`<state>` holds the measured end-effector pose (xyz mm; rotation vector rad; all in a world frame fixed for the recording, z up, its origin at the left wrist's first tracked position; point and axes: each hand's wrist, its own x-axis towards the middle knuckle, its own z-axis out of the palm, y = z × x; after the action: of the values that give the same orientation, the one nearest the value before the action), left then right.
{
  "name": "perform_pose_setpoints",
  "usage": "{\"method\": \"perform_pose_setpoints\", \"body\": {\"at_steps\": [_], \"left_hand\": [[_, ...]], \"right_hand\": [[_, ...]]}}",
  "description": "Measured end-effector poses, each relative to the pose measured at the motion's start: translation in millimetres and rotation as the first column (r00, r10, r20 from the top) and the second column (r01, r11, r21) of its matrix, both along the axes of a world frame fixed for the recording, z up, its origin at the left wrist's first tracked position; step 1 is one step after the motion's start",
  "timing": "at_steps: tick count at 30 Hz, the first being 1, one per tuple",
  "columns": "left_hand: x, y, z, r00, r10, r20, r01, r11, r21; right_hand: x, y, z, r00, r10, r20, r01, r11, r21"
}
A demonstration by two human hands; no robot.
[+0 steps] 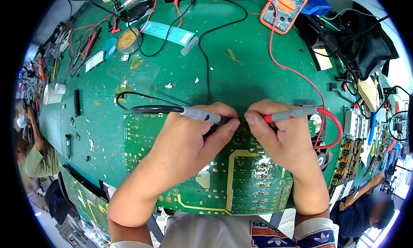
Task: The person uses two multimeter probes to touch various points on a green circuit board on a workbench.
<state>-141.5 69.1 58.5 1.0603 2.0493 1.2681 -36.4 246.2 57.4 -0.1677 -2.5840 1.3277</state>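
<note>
A large green circuit board lies in front of me at the table's near edge, its face dotted with solder points. Over its far part, my left hand pinches a grey-and-black test probe. Close beside it, my right hand is closed round a grey-and-red test probe. Fingers hide both probe tips, so I cannot tell whether they touch the board. From the probes run a black lead and a red lead. An orange multimeter rests at the far right.
On the green table stand a round tin and a teal packet. Tangled leads lie far left. Several boards and tools crowd the right edge. One person is at left, another at lower right.
</note>
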Motion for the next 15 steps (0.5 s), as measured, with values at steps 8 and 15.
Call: {"method": "perform_pose_setpoints", "body": {"at_steps": [8, 15], "left_hand": [[0.0, -0.2, 1.4, 0.999, 0.011, 0.030, -0.010, 1.000, -0.027], [-0.5, 0.9, 2.6, 1.000, -0.002, -0.003, 0.002, 1.000, -0.018]], "right_hand": [[-0.2, 1.3, -3.4, 1.000, -0.004, -0.027, 0.004, 1.000, 0.025], [-1.0, 4.4, -7.5, 0.998, 0.004, -0.062, -0.004, 1.000, 0.006]]}}
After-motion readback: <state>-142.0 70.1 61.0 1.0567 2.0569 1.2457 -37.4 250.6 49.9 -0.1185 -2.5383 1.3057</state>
